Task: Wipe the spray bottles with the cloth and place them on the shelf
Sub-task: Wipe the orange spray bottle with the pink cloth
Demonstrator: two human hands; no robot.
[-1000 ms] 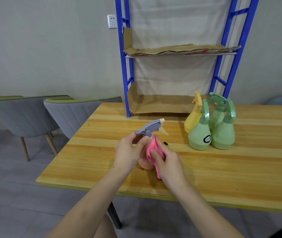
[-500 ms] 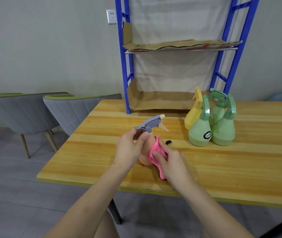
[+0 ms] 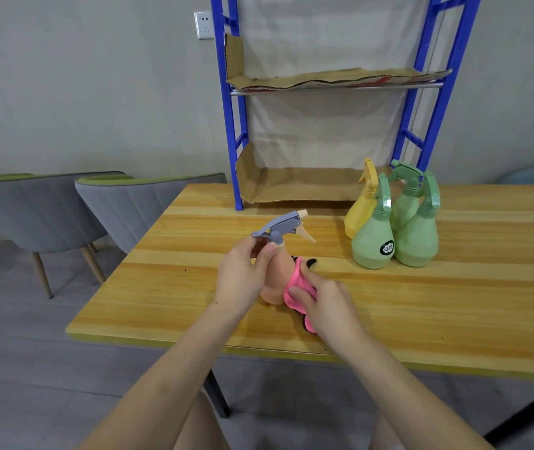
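A peach spray bottle point(image 3: 275, 280) with a grey trigger head stands on the wooden table point(image 3: 421, 306). My left hand point(image 3: 243, 274) grips its neck just under the trigger. My right hand point(image 3: 321, 300) holds a pink cloth point(image 3: 298, 287) against the bottle's lower right side. Three green spray bottles point(image 3: 373, 245) and a yellow one point(image 3: 361, 209) stand grouped at the back right of the table. The blue shelf point(image 3: 236, 125), lined with cardboard, rises behind them with nothing on its two boards.
Two grey chairs point(image 3: 135, 206) with green rims stand left of the table. A wall socket point(image 3: 203, 25) sits on the wall beside the shelf. The table's near edge runs just under my forearms.
My right hand has slid the pink cloth down the bottle from near its neck to its lower body. My left hand keeps its grip at the neck.
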